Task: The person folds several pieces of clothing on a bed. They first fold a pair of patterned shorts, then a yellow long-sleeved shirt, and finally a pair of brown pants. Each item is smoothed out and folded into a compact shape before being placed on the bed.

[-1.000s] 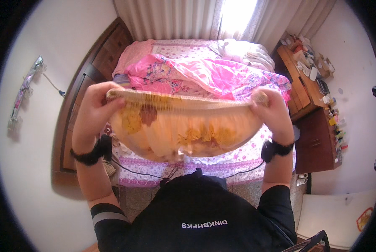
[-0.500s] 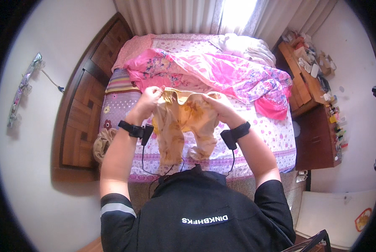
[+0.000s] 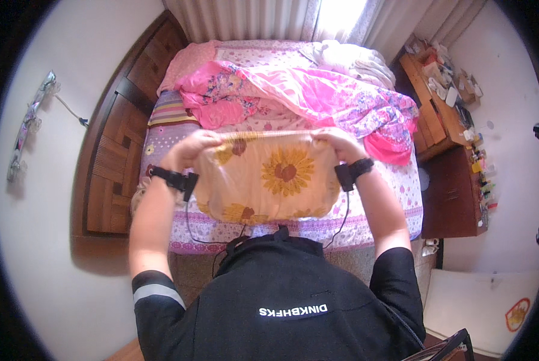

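Where the pants [image 3: 260,186] hung slack a moment ago, they now stretch wide above the near half of the bed [image 3: 399,188], left hand [image 3: 194,147] and right hand [image 3: 341,144] each gripping one end of the waistband [image 3: 269,135], seemingly opening the cloth flat.

Rumpled pink quilt [image 3: 326,108] on a bed [image 3: 405,192], pale curtains [image 3: 245,21] behind.

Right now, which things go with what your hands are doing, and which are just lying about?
In hand:
Sunflower-print cloth, held spread out
Left fingers and right fingers, gripping its top edge

Just lying about:
Pink flowered blanket on the bed
Pale bundled bedding behind it
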Action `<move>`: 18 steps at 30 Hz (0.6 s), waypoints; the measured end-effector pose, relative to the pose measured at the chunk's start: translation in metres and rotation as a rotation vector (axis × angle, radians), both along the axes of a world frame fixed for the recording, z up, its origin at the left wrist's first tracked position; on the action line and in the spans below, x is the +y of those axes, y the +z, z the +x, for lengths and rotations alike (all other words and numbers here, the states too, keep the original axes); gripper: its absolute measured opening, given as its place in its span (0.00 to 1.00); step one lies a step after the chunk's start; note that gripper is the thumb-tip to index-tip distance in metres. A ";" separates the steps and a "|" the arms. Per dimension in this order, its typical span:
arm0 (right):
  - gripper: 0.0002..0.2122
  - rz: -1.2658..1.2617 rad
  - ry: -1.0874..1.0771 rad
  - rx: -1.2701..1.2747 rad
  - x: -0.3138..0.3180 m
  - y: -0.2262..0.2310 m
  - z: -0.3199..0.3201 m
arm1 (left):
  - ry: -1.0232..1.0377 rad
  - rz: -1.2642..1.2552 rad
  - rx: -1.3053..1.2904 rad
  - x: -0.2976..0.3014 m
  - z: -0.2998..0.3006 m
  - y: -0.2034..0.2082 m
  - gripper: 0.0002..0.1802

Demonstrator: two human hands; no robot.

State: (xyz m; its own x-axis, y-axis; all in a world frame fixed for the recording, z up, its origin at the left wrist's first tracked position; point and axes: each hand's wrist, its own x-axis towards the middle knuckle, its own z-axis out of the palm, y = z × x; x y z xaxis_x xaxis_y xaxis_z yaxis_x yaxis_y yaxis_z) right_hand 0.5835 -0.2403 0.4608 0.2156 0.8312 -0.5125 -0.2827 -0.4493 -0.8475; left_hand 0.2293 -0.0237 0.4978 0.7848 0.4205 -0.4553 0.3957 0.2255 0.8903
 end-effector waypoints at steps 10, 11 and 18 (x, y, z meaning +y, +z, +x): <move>0.09 0.215 0.042 -0.602 -0.014 -0.015 -0.034 | 0.188 0.373 -0.136 -0.037 0.019 -0.025 0.10; 0.06 0.269 0.123 -0.565 -0.022 0.003 -0.030 | 0.135 0.535 -0.250 -0.041 0.012 -0.011 0.10; 0.06 0.443 0.602 -0.930 -0.066 0.102 -0.034 | -0.350 1.076 -0.255 -0.062 -0.030 0.072 0.10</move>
State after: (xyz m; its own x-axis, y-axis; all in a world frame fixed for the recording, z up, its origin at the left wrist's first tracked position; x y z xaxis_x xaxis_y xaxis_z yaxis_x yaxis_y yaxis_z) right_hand 0.5495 -0.3067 0.5624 -0.1324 0.9912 -0.0088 0.6779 0.0841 -0.7303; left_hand 0.1997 -0.0855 0.5700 0.9523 0.2359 0.1937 0.0682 -0.7828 0.6186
